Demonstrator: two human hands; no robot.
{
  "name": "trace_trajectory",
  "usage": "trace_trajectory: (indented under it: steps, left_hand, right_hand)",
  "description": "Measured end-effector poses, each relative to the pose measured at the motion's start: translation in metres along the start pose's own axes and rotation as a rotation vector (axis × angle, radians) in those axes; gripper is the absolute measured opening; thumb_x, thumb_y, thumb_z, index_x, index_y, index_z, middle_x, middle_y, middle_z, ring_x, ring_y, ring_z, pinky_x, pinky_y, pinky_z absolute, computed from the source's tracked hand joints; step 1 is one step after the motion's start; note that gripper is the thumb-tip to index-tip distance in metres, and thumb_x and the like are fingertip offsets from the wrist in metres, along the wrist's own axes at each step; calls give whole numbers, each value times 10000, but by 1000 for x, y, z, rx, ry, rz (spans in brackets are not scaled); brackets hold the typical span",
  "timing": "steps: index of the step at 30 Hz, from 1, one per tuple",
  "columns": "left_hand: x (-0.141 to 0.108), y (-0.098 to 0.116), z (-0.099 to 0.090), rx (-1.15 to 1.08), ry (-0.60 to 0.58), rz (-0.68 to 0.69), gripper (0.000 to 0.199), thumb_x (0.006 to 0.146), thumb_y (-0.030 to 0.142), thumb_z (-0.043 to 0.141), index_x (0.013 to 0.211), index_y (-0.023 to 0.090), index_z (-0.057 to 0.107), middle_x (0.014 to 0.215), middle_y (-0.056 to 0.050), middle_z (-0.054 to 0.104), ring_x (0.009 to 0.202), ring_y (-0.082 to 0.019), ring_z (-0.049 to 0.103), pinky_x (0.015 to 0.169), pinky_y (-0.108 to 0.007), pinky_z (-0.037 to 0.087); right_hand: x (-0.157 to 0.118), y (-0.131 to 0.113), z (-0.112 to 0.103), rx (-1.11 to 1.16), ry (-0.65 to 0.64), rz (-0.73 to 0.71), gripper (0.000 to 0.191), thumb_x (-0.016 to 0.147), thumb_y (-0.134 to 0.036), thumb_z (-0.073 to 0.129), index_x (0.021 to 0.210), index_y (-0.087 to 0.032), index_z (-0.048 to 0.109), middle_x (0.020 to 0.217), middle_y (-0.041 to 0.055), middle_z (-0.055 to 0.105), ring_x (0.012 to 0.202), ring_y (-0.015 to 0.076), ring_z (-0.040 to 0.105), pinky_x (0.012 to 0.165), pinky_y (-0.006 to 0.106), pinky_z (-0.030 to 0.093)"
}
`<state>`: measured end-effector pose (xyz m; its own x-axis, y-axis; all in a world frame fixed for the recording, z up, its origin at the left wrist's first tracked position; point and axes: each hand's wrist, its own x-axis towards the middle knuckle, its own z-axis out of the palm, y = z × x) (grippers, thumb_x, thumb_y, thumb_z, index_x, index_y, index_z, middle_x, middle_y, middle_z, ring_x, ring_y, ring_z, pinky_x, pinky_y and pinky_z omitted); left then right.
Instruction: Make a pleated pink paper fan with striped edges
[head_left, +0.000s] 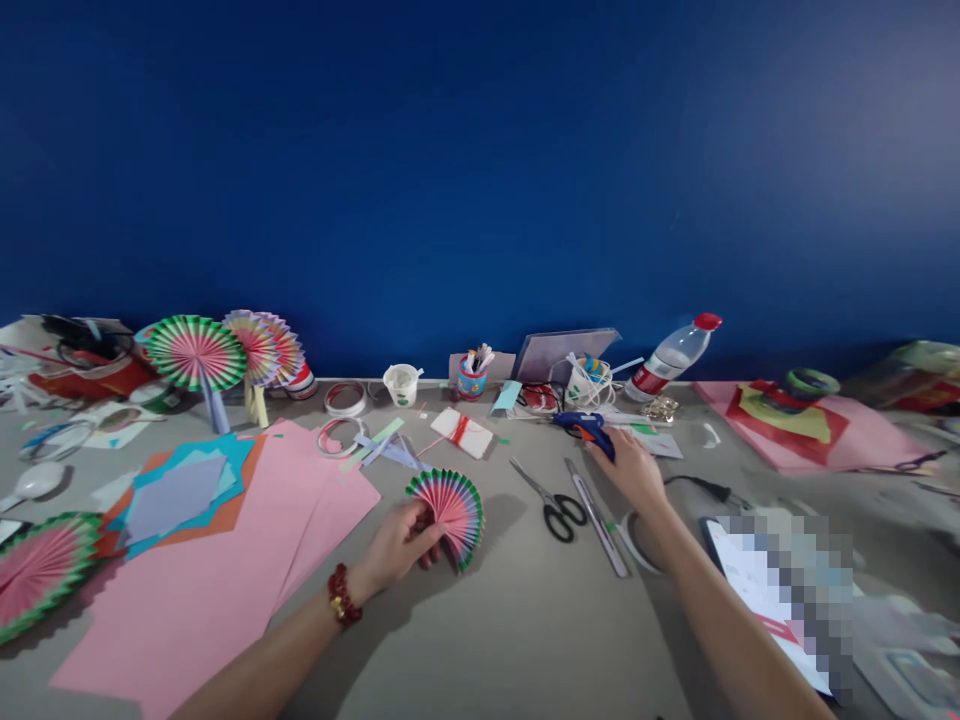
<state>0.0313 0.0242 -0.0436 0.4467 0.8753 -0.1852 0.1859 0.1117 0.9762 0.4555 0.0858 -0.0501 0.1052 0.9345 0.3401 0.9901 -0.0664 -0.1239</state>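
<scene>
My left hand (401,545), with a dark red beaded bracelet on its wrist, pinches a half-round pleated paper fan (454,510) in pink, purple and green, held just over the table. Farther off on the right, my right hand (630,468) is closed around the handle of a blue glue gun (581,422) with an orange trigger; some of its fingers are hidden. Between the hands lie black-handled scissors (555,502) and a slim utility knife (596,518). A white card wound with red string (463,432) rests beyond the fan.
Pink paper sheets (232,540) spread on the left, topped by smaller coloured sheets (180,490). Finished fans (196,355) stand along the wall. A leaning bottle (675,355), a pen cup (472,380) and a white cup (403,385) line the back. A tablet (757,590) lies right.
</scene>
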Motion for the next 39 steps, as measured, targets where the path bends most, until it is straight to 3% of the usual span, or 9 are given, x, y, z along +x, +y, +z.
trace_trajectory:
  steps: [6, 9, 13, 16, 19, 23, 30, 34, 39]
  left_hand:
    - [2, -1, 0, -47, 15, 5, 343, 881, 519, 590, 875, 183, 523, 669, -9, 648, 525, -140, 611, 467, -222, 478]
    - [3, -1, 0, -78, 38, 18, 339, 881, 509, 600, 914, 198, 468, 726, -6, 668, 507, -127, 608, 450, -215, 472]
    - [3, 1, 1, -88, 25, 16, 365, 876, 524, 604, 893, 221, 400, 739, 2, 679, 502, -133, 620, 456, -227, 484]
    - [3, 1, 1, -101, 25, 9, 401, 862, 548, 611, 899, 225, 376, 723, 8, 672, 483, -133, 615, 437, -223, 479]
    - [5, -2, 2, -134, 41, 10, 414, 863, 542, 614, 944, 221, 366, 758, 2, 668, 479, -121, 610, 422, -214, 486]
    - [8, -9, 1, -180, 66, 16, 490, 865, 517, 622, 1154, 221, 359, 745, 33, 627, 494, -120, 609, 414, -201, 483]
    - [8, -9, 1, -181, 54, 14, 530, 878, 516, 599, 1230, 213, 344, 701, 52, 602, 478, -124, 605, 410, -203, 476]
    - [6, -6, -1, -208, 59, 6, 434, 856, 544, 611, 1052, 204, 424, 708, 33, 625, 462, -108, 588, 405, -197, 469]
    - [6, 4, -16, -197, 248, -7, 444, 829, 617, 600, 843, 204, 440, 561, 74, 549, 337, -66, 445, 318, -161, 327]
  right_hand:
    - [-6, -28, -20, 49, 177, -159, 359, 970, -374, 440, 1188, -166, 635, 1175, 133, 655, 1076, 298, 583, 955, 420, 460]
    - [11, -58, -21, 88, 56, -289, 312, 976, -312, 432, 1138, -182, 665, 1168, 108, 657, 1088, 258, 577, 973, 360, 445]
    - [50, -93, -6, 20, -35, -282, 283, 927, -264, 507, 1142, -165, 661, 1167, 136, 658, 1082, 290, 565, 958, 381, 424]
    - [73, -107, 2, 14, -69, -290, 192, 880, -203, 545, 991, -144, 690, 1055, 159, 692, 1034, 297, 585, 897, 367, 429]
    - [86, -106, -4, 36, -108, -285, 135, 861, -193, 558, 901, -160, 683, 941, 132, 717, 913, 261, 629, 760, 309, 438]
    - [94, -88, -28, 100, -136, -228, 162, 896, -315, 540, 912, -207, 660, 790, 56, 714, 692, 206, 630, 589, 262, 386]
    - [111, -63, -56, 169, -73, -148, 292, 964, -349, 411, 1046, -196, 647, 868, 74, 727, 723, 210, 644, 589, 261, 390]
    - [111, -66, -53, 129, -49, -152, 286, 938, -347, 463, 1029, -191, 685, 909, 111, 733, 781, 251, 639, 623, 290, 378]
    - [103, -69, -43, 110, -30, -81, 329, 959, -329, 406, 1052, -179, 684, 897, 134, 733, 743, 266, 630, 641, 321, 387]
